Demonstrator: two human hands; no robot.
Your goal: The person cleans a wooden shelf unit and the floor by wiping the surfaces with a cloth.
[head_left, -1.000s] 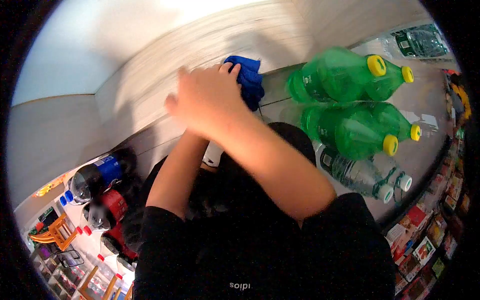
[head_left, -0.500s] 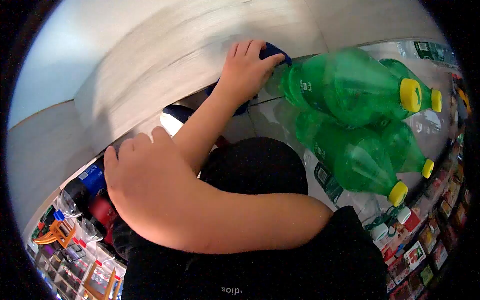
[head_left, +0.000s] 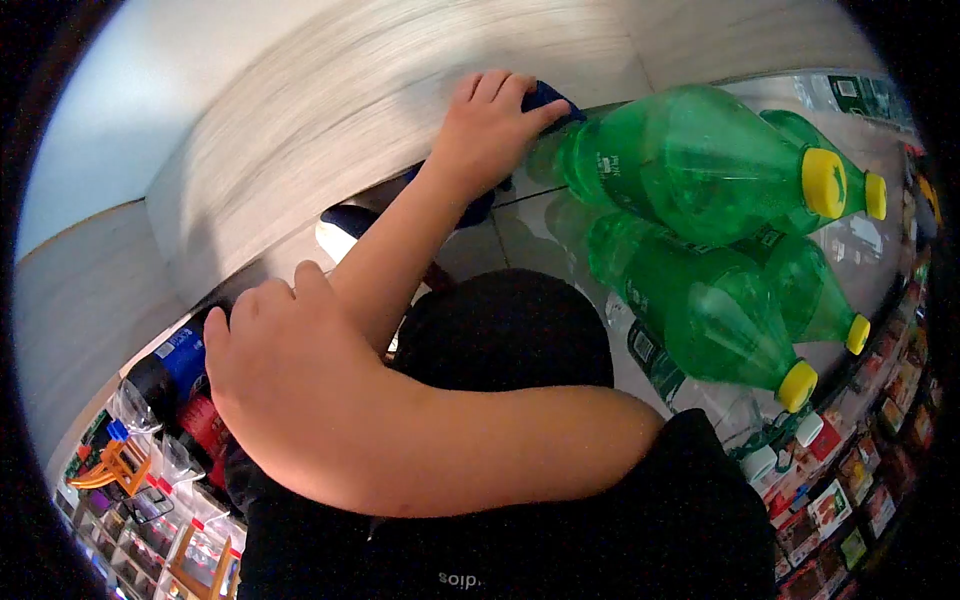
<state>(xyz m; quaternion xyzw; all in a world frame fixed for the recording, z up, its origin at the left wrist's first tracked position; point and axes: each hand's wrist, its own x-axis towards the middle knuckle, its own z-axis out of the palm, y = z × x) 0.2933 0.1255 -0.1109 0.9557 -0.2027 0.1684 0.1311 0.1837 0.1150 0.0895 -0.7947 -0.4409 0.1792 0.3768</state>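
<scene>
My left hand [head_left: 490, 125] is closed on a dark blue cloth [head_left: 547, 100], pressed near the lower edge of a pale wood-grain panel [head_left: 380, 70]. Part of the cloth shows beyond the thumb; the rest is under the fingers. My right arm crosses in front of my body and over the left arm. My right hand [head_left: 275, 345] is at the left, near the panel's bottom edge, its fingers bent down and their tips hidden. Green plastic bottles [head_left: 700, 165] with yellow caps stand to the right of my left hand.
Bottles with dark contents and red labels [head_left: 203, 425] stand at the left beside a blue-labelled bottle [head_left: 180, 360]. Clear bottles with white caps [head_left: 760, 463] are at the lower right. Shelves of small packets [head_left: 835, 510] line the right edge. A dark shoe with white [head_left: 340, 230] shows below the panel.
My left hand has shifted slightly up and left with the cloth in it. The right hand has moved only a little. The view has tilted slightly.
</scene>
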